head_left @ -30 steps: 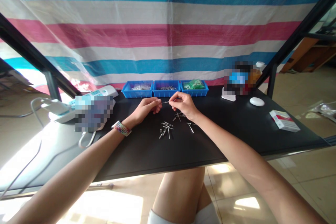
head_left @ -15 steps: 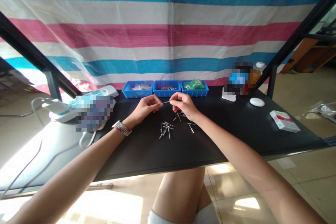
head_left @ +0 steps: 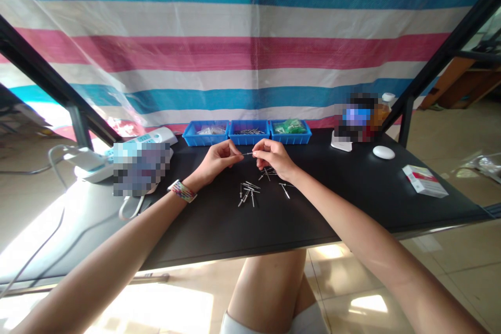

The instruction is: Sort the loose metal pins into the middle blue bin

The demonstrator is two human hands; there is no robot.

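Between my two hands a thin metal blind rivet [head_left: 248, 154] is held level above the table. My left hand [head_left: 221, 159] pinches its left end between thumb and forefinger. The other end is in the closed fingertips of my right hand [head_left: 273, 156]. Several loose rivets [head_left: 247, 193] lie in a pile on the black table [head_left: 219, 229] just below my hands. More rivets [head_left: 267, 173] lie under my right hand, which partly covers them, and a few others [head_left: 285, 190] rest beside my right wrist.
Behind my hands stand three blue bins: a left bin [head_left: 205, 140] with clear bags, a middle bin [head_left: 249, 140] with rivets, a right bin [head_left: 291, 139] with a green bag. A power strip [head_left: 94, 171] lies left. To the right are a white oval object [head_left: 383, 152] and a small box [head_left: 425, 181].
Almost nothing differs. Both hands keep their pinch on the rivet, and the view has shifted very slightly.
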